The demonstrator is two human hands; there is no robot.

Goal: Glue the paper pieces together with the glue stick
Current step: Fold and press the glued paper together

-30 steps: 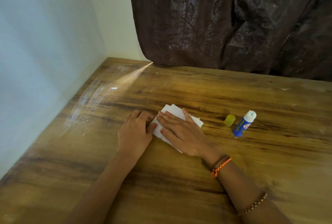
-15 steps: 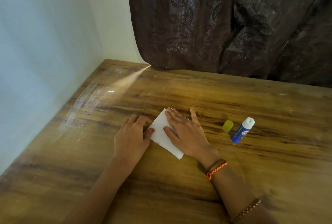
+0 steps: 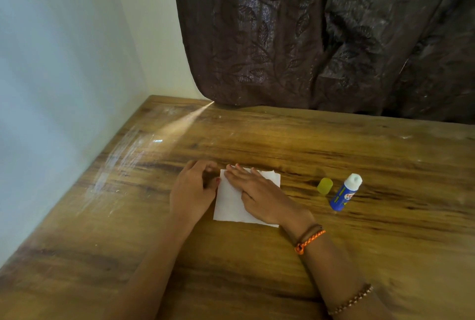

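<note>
White paper pieces [image 3: 230, 204] lie stacked flat on the wooden table [image 3: 282, 268], edges roughly squared to me. My right hand [image 3: 259, 195] lies flat on top of them, fingers spread and pointing up-left. My left hand [image 3: 191, 191] rests on the table beside the stack's left edge, fingers curled, thumb touching the paper's edge. To the right lies the blue glue stick [image 3: 345, 192], uncapped with its white top showing. Its yellow cap [image 3: 325, 186] sits just left of it.
A pale wall runs along the table's left edge. A dark brown patterned curtain [image 3: 321, 37] hangs behind the far edge. A streak of light [image 3: 180, 124] falls on the far left of the table.
The paper stack has turned from a diagonal lie to nearly square with me. My right hand slid across it, still pressing flat. My left hand stayed at the stack's left edge.
</note>
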